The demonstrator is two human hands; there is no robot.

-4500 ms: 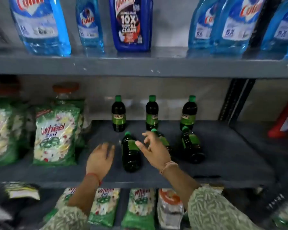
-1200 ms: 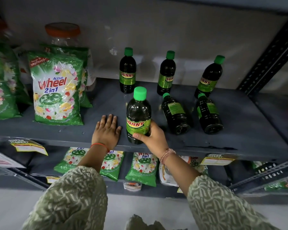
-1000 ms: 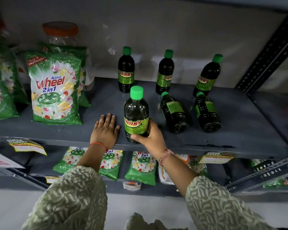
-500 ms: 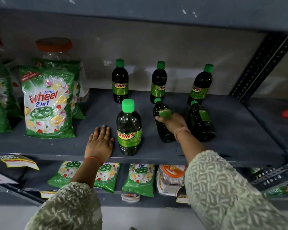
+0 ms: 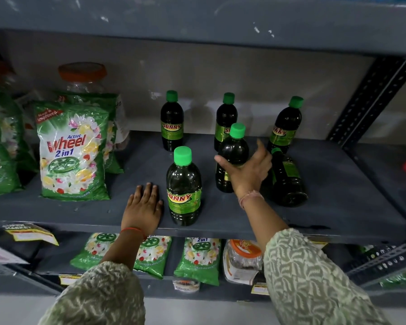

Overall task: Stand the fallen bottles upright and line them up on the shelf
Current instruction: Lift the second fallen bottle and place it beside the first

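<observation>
a person's right hand point(image 5: 246, 171) grips the second bottle point(image 5: 232, 158), now upright mid-shelf point(image 5: 338, 195); the left hand point(image 5: 143, 205) rests flat and open beside the first bottle point(image 5: 184, 188). setting it squarely level with that one would keep the row straight; one fallen bottle point(image 5: 285, 179) remains.

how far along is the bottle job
Done: one front bottle stands upright near the shelf edge, and three back bottles stand along the wall. In hand: the right hand is at a second bottle, now upright. Left: one fallen bottle lies on its side, and the front row needs lining up. The left hand rests flat.
</observation>
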